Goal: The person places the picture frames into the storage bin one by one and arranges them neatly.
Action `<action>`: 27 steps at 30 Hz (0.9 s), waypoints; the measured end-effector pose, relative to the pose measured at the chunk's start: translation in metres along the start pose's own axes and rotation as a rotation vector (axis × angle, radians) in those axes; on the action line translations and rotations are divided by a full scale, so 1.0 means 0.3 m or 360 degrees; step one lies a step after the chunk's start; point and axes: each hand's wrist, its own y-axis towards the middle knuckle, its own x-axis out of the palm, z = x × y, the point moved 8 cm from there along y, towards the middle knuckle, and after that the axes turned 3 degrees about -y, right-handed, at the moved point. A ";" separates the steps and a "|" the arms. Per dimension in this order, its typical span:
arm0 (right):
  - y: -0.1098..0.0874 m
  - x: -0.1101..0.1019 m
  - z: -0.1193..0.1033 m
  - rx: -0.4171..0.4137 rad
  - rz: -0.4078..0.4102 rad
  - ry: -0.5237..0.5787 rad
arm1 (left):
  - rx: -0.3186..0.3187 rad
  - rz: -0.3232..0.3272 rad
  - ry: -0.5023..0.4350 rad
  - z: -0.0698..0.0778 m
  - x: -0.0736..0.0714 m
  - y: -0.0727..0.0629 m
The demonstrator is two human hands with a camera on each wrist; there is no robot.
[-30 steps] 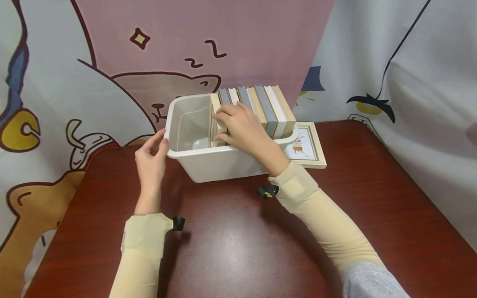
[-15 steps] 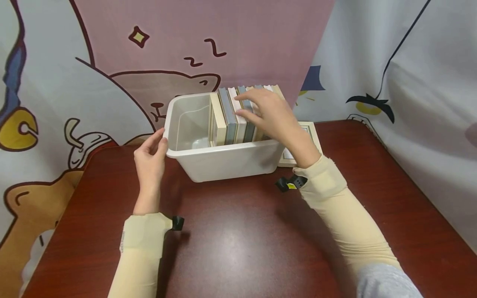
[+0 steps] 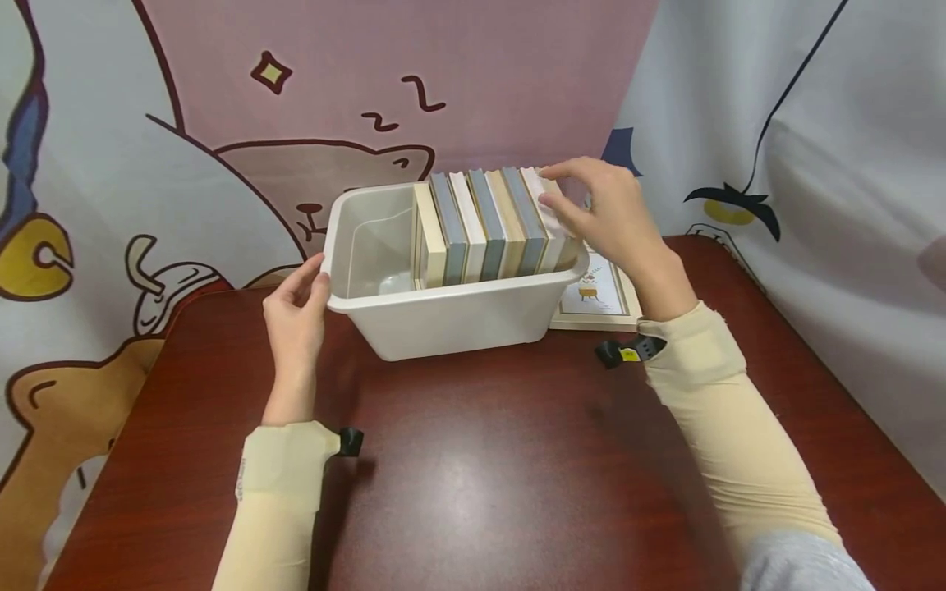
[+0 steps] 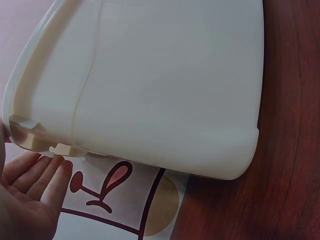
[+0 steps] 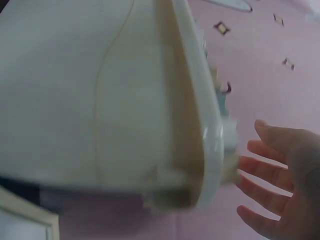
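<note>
A whitish plastic bin (image 3: pixel 451 324) stands at the back of the table, with several picture frames (image 3: pixel 488 222) upright in a row in its right part. They are cream, grey-blue and white. My left hand (image 3: pixel 296 316) holds the bin's left rim; in the left wrist view its fingers (image 4: pixel 57 180) reach up to the underside of that rim. At the right end of the row is my right hand (image 3: pixel 609 209), fingers spread and bent, with the fingertips right by the outermost frames. It holds nothing visible in the right wrist view.
Right of the bin, a cream picture frame (image 3: pixel 594 291) with a small drawing lies flat, partly hidden by the bin. The dark red-brown table (image 3: pixel 458 460) extends in front. Behind it hangs a printed cloth (image 3: pixel 502 82) with cartoon figures.
My right hand has moved rightward along the row, from the leftmost frames to the right end, uncovering the frames. The left hand stays at the bin's rim.
</note>
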 end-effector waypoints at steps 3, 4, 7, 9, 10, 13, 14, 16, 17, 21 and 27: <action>-0.015 -0.018 0.061 0.0062 0.0022 0.0013 | 0.0014 0.0003 0.0000 0.000 0.000 -0.002; -0.021 -0.022 0.082 0.0086 0.0026 0.0018 | 0.0016 0.0004 0.0002 -0.001 0.000 -0.002; -0.041 -0.030 0.149 0.0172 0.0028 0.0017 | 0.0018 0.0008 0.0006 -0.003 0.000 -0.001; -0.056 -0.033 0.193 0.0225 0.0042 0.0012 | 0.0020 0.0011 0.0006 -0.003 0.000 0.000; -0.063 -0.034 0.215 0.0248 0.0050 0.0004 | 0.0021 0.0012 0.0010 -0.003 -0.001 0.000; -0.085 -0.026 0.280 0.0310 0.0068 -0.0019 | 0.0019 0.0014 0.0011 -0.002 -0.002 -0.001; -0.093 -0.021 0.302 0.0326 0.0080 -0.0027 | 0.0018 0.0012 0.0015 -0.003 -0.003 0.000; -0.110 -0.006 0.349 0.0375 0.0078 -0.0027 | 0.0013 0.0009 0.0023 -0.005 -0.004 0.000; -0.118 0.003 0.372 0.0398 0.0076 -0.0023 | 0.0012 0.0007 0.0026 -0.006 -0.005 0.000; -0.153 0.042 0.465 0.0499 0.0042 0.0005 | 0.0008 0.0004 0.0040 -0.007 -0.006 0.001; -0.208 0.110 0.592 0.0677 -0.0076 0.0095 | 0.0007 0.0005 0.0053 -0.009 -0.001 0.004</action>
